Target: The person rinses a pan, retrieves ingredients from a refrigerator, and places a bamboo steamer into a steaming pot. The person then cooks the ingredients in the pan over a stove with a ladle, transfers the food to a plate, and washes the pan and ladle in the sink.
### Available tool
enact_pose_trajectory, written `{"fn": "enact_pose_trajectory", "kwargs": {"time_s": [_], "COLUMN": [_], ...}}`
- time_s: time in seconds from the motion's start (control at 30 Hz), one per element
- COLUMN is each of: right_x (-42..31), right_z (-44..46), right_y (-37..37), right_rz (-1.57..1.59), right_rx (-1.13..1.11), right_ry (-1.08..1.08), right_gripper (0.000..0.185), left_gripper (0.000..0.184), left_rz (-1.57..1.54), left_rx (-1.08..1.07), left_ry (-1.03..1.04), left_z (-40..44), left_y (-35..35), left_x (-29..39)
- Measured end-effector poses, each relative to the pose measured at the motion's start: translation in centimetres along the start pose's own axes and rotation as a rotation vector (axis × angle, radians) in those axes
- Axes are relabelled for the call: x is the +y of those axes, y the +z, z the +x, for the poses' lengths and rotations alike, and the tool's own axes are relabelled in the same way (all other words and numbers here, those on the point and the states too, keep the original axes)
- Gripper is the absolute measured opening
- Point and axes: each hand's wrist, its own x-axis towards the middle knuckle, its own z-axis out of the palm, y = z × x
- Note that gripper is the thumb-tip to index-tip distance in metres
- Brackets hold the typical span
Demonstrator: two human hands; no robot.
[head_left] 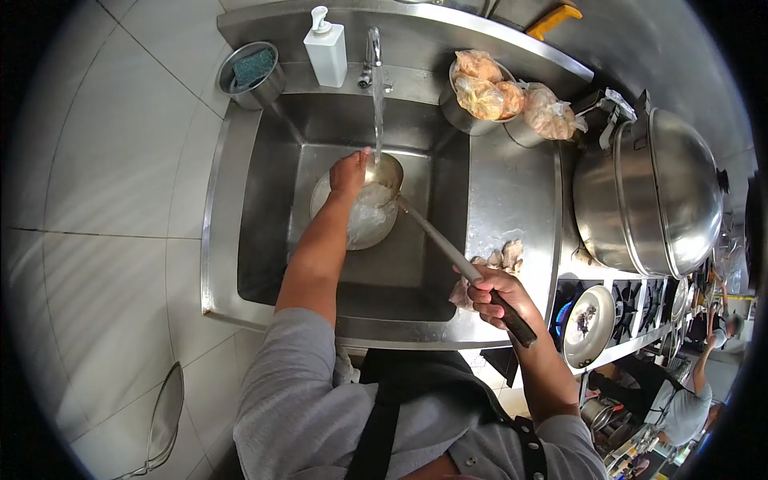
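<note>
My right hand (500, 300) is closed round the dark grip of a long-handled metal ladle (436, 238), whose bowl is over the sink (276, 264). Water runs from the tap (374, 56) into the ladle's bowl. At the bowl's left rim is my left hand (350, 172), with its fingers curled in; whether it grips the rim or holds something small is hidden. Under the ladle, a round pale bowl (370, 220) with water in it sits on the sink floor. Pieces of what looks like raw meat (506, 256) lie on the steel counter beside my right hand.
A white pump bottle (326, 52) and a metal pot with a green scourer (254, 68) stand behind the sink. Bagged food (484, 84) fills a pot at back right. Further right are a large domed steamer (652, 192), a pan (588, 328) by a blue flame, and co-workers (680, 400).
</note>
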Motion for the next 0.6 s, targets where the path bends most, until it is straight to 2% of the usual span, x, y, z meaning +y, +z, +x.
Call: {"fn": "enact_pose_trajectory", "kwargs": {"time_s": [0.07, 0.17, 0.27, 0.3, 0.37, 0.47, 0.5, 0.6], "right_x": [0.0, -0.1, 1.0, 1.9, 2.1, 0.6, 0.5, -0.5], "right_z": [0.0, 0.5, 3.8, 6.2, 9.6, 11.8, 11.9, 11.8], "right_y": [-0.4, 1.5, 3.8, 2.1, 1.2, 2.5, 2.4, 3.0], "right_rz": [-0.059, -0.649, -1.330, -1.470, -1.631, -1.712, -1.751, -1.840], "right_rx": [-0.007, 0.207, 0.331, 0.310, 0.309, 0.362, 0.372, 0.423], "right_ry": [-0.004, -0.091, -0.144, -0.301, -0.429, -0.354, -0.348, -0.348], "right_gripper": [0.046, 0.051, 0.063, 0.064, 0.064, 0.063, 0.062, 0.061], "left_gripper": [0.063, 0.064, 0.057, 0.053, 0.047, 0.028, 0.018, 0.027], "left_rz": [-0.016, -0.370, -1.271, -1.396, -1.642, -1.211, -1.228, -1.015], "left_rx": [0.059, 0.336, 0.153, 0.038, -0.198, -0.103, -0.094, -0.063], "left_ry": [-0.094, -0.498, -1.046, -1.000, -0.884, -0.679, -0.641, -0.395], "left_z": [0.5, 2.1, -0.4, -1.4, -2.6, -0.9, -0.6, -1.5], "left_y": [0.2, 4.4, 3.0, 2.7, 2.2, 5.3, 5.4, 4.2], "left_x": [0.0, -2.5, 5.2, 6.8, 8.8, 5.8, 5.3, 6.4]}}
